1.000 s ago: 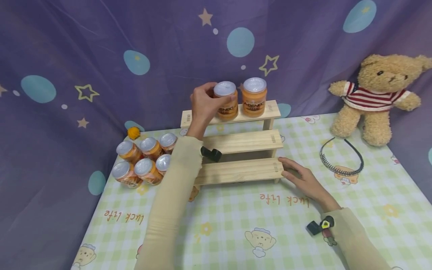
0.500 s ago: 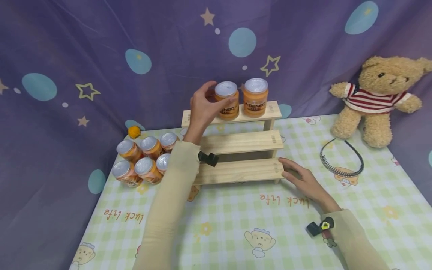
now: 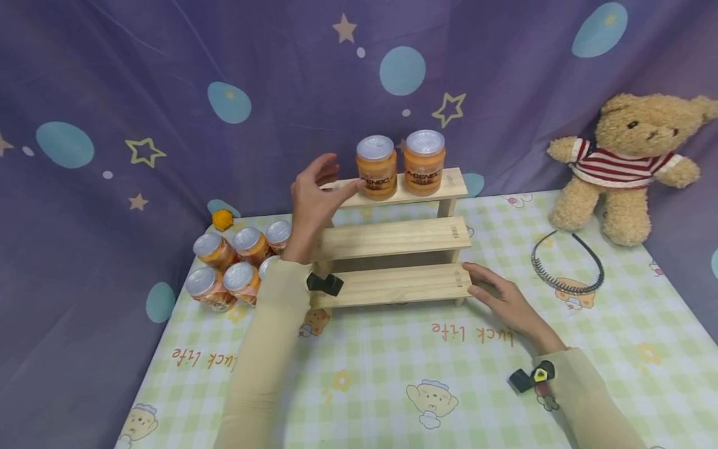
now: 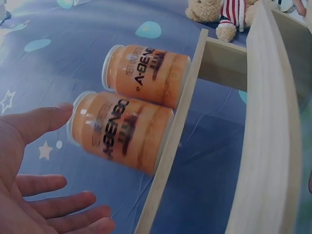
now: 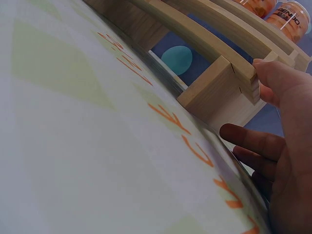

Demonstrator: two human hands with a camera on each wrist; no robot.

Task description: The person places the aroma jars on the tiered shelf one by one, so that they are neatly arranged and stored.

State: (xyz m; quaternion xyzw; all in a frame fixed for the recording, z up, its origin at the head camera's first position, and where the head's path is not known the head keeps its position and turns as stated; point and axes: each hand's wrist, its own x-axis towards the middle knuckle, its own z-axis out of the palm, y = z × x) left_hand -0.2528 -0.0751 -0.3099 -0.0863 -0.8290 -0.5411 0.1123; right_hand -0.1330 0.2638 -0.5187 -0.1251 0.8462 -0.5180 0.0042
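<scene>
A three-tier wooden shelf (image 3: 392,285) stands on the checked cloth. Two orange jars with silver lids are upright on its top tier: a left jar (image 3: 377,168) and a right jar (image 3: 424,163). My left hand (image 3: 316,198) is just left of the left jar, fingers spread and holding nothing. Its thumb tip is near that jar's lid edge in the left wrist view. My right hand (image 3: 507,302) holds the right end of the bottom tier between thumb and index finger; its other fingers extend loosely below the board in the right wrist view.
Several similar jars (image 3: 206,287) are grouped left of the shelf, partly behind the left forearm. A small yellow ball (image 3: 222,221) lies behind them. At the right are a black headband (image 3: 601,274) and a teddy bear (image 3: 628,156) against the purple curtain (image 3: 291,75).
My left hand has let go of the left jar and drawn back to the left and down, fingers opening. The jar stays on the top tier. The right hand has not moved.
</scene>
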